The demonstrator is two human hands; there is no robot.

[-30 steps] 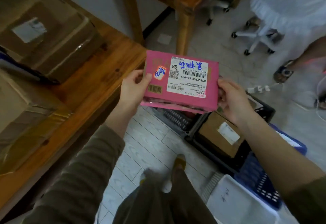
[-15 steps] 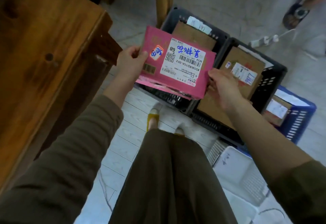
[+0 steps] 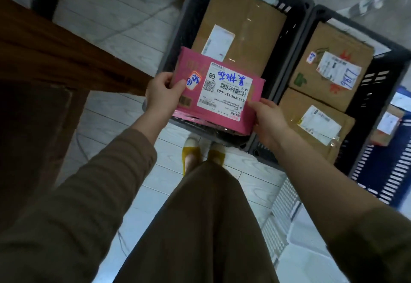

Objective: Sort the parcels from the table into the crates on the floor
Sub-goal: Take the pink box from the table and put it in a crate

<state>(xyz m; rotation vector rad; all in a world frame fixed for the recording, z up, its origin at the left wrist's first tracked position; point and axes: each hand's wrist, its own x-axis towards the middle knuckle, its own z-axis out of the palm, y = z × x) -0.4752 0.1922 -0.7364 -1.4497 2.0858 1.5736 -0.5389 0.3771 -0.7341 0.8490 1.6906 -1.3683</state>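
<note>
- I hold the pink box [image 3: 219,91] up in the air with both hands.
- My left hand [image 3: 163,92] pinches its left end, with the thumb on top and the fingers under it.
- My right hand [image 3: 269,118] grips the near right corner in the same way.
- The box hangs over the near edge of the dark crate [image 3: 175,44]. I do not think it touches the crate.
- A brown box [image 3: 242,26] lies in that crate and fills most of it.
- The next crate [image 3: 375,82], on the right, holds two more brown boxes. The table [image 3: 66,60] is on my left.
- I think the pink box is light, because a pinch at each end is enough to hold it.
- It looks like stiff card and it does not sag between my hands.
- Its near edge looks a bit squashed and has shiny wrap on it, so that part may be slippy.
- The two short ends are the best places to hold it, with thumbs on top.
- It is flat, so it should lie well on the brown box.
- I cannot tell what is inside, so I would set it down softly and not drop it.
</note>
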